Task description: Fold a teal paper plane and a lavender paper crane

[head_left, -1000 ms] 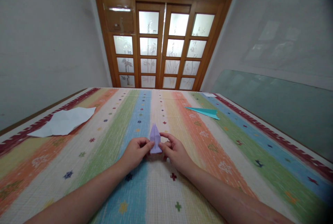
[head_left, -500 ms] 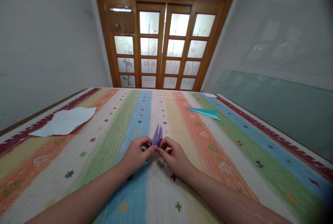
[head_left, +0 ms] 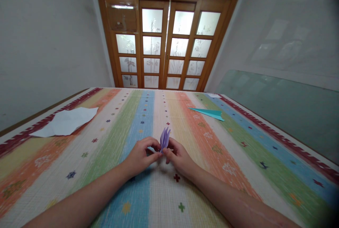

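A small piece of folded purple paper [head_left: 164,138] stands upright between my two hands, its pointed layers fanned a little apart at the top. My left hand [head_left: 144,154] pinches its lower left side with thumb and fingers. On the other side my right hand [head_left: 178,154] grips the lower right, the thumb on the near face. The bottom of the folded paper is hidden by my fingertips. Both hands are just above the striped tablecloth [head_left: 169,192].
A creased white sheet of paper [head_left: 67,121] lies at the left. Farther right rests a teal paper plane [head_left: 208,113]. A small white slip [head_left: 213,95] is near the far right corner. Beyond the table stand wooden doors with glass panes [head_left: 166,44].
The folded purple paper has shifted slightly right and turned, with its points leaning more to the right. My fingers have changed their hold on its lower part.
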`<state>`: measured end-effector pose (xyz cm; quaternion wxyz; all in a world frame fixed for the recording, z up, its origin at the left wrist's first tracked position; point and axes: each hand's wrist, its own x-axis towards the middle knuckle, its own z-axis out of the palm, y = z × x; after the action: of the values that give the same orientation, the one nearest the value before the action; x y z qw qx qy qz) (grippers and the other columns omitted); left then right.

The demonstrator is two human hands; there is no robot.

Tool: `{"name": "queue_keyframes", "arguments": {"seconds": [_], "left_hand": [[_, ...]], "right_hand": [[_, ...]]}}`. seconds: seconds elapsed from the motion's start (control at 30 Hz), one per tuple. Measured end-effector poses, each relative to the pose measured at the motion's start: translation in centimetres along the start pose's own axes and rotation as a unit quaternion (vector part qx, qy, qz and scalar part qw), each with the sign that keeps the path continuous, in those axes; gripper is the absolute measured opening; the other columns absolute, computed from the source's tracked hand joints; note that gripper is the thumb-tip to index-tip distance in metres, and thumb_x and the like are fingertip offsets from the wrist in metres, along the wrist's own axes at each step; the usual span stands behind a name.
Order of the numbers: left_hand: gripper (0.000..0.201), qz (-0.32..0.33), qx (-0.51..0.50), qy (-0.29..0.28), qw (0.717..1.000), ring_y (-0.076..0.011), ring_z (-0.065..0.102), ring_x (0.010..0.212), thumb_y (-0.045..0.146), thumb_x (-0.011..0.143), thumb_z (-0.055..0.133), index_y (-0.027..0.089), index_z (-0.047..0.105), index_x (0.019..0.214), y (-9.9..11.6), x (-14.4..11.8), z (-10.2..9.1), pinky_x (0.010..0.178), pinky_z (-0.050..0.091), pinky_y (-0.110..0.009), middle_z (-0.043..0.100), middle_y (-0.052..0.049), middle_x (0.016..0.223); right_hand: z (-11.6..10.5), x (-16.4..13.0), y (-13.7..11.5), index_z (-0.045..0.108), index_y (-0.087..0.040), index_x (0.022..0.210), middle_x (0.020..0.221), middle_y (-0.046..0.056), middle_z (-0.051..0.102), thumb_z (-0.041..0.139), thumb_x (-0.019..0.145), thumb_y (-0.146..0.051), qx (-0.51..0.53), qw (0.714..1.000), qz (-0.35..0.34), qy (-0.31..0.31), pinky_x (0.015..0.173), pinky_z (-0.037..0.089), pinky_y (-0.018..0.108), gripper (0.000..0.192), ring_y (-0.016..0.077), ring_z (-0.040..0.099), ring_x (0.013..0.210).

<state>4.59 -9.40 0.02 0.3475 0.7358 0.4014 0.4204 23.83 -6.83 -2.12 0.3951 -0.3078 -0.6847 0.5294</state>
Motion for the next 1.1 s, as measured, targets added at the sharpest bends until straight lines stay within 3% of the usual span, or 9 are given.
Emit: {"name": "queue_keyframes", "arguments": {"seconds": [0.2, 0.33, 0.43, 0.67, 0.97, 1.1], "left_hand": [[0.011, 0.049, 0.033, 0.002, 0.998, -0.0183, 0.062, 0.094, 0.026, 0.09, 0.061, 0.018, 0.068, 0.091, 0.2, -0.1, 0.2, 0.075, 0.053, -0.027, 0.065, -0.008, 0.1], [0.005, 0.07, 0.045, 0.002, 0.997, -0.0187, 0.061, 0.1, 0.02, 0.084, 0.066, 0.018, 0.067, 0.089, 0.4, -0.3, 0.4, 0.079, 0.054, -0.028, 0.062, -0.009, 0.115], [0.014, 0.074, 0.057, -0.006, 0.996, -0.0192, 0.061, 0.101, 0.019, 0.079, 0.072, 0.019, 0.064, 0.091, 0.5, -0.4, 0.5, 0.077, 0.053, -0.027, 0.061, -0.008, 0.119], [0.013, 0.036, 0.084, 0.023, 0.996, -0.0182, 0.062, 0.089, 0.021, 0.083, 0.066, 0.019, 0.059, 0.093, 0.2, -0.4, 0.7, 0.071, 0.052, -0.027, 0.066, -0.005, 0.103], [0.019, -0.029, -0.028, -0.009, 0.999, -0.0196, 0.065, 0.093, 0.026, 0.086, 0.066, 0.018, 0.061, 0.102, -0.5, -0.3, 0.5, 0.07, 0.055, -0.026, 0.067, -0.006, 0.102], [0.019, -0.027, -0.023, -0.021, 0.999, -0.0203, 0.066, 0.097, 0.027, 0.089, 0.063, 0.018, 0.063, 0.106, -0.6, -0.2, 0.3, 0.073, 0.056, -0.026, 0.068, -0.006, 0.105]], "right_hand": [[0.2, 0.0, -0.1, 0.06, -0.019, 0.1, 0.09, 0.002, 0.059, 0.072, 0.082, -0.045, 0.062, 0.998, -0.01, -0.018, 0.058, 0.05, 0.025, 0.034, 0.0134, 0.056, 0.069], [0.2, 0.0, 0.0, 0.063, -0.02, 0.104, 0.088, 0.001, 0.061, 0.075, 0.081, -0.039, 0.088, 0.996, -0.021, -0.028, 0.061, 0.05, 0.025, 0.032, 0.0129, 0.057, 0.069], [0.1, 0.1, -0.1, 0.064, -0.02, 0.103, 0.09, 0.002, 0.063, 0.075, 0.082, -0.035, 0.089, 0.996, -0.029, -0.015, 0.063, 0.051, 0.025, 0.028, 0.0139, 0.059, 0.074], [0.1, 0.2, -0.1, 0.063, -0.021, 0.107, 0.094, 0.002, 0.062, 0.075, 0.082, -0.032, 0.125, 0.992, -0.006, -0.036, 0.059, 0.051, 0.025, 0.03, 0.0122, 0.059, 0.068], [0.1, 0.2, 0.1, 0.062, -0.021, 0.105, 0.099, 0.004, 0.063, 0.074, 0.083, -0.031, 0.114, 0.993, -0.007, -0.019, 0.058, 0.053, 0.025, 0.027, 0.0138, 0.06, 0.074], [0.0, 0.1, 0.0, 0.062, -0.02, 0.104, 0.097, 0.004, 0.062, 0.072, 0.084, -0.031, 0.108, 0.994, -0.011, -0.02, 0.059, 0.054, 0.027, 0.024, 0.0146, 0.061, 0.075]]}}
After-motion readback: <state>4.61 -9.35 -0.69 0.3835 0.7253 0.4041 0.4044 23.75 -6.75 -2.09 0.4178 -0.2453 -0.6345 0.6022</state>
